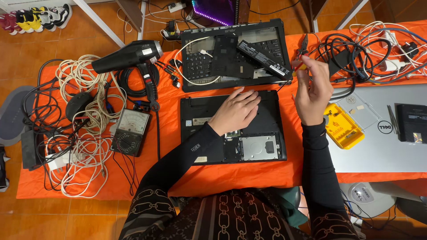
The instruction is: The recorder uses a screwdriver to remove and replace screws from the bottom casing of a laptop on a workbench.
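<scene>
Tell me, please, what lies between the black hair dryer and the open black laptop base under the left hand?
In the head view, between the hair dryer and the laptop base lies only bare orange cloth, crossed by one thin black cable.

An upturned laptop base (pixel 231 129) lies at the middle of the desk (pixel 178 178), right in front of the person. The left hand (pixel 235 111) rests flat on it. Behind it lies a second opened laptop shell (pixel 233 55), with a battery pack (pixel 263 58) lying across its right part. The right hand (pixel 312 91) is raised just right of the base, holding a small screwdriver (pixel 299 67). Left of the base sits a multimeter (pixel 130 132), with a hair dryer (pixel 133 60) behind it and coiled cables (pixel 84 124) further left. Right of the base lie a small parts box (pixel 343 126) and a closed laptop (pixel 382 133); behind these, tangled cords (pixel 369 53) and pliers (pixel 303 46).
</scene>
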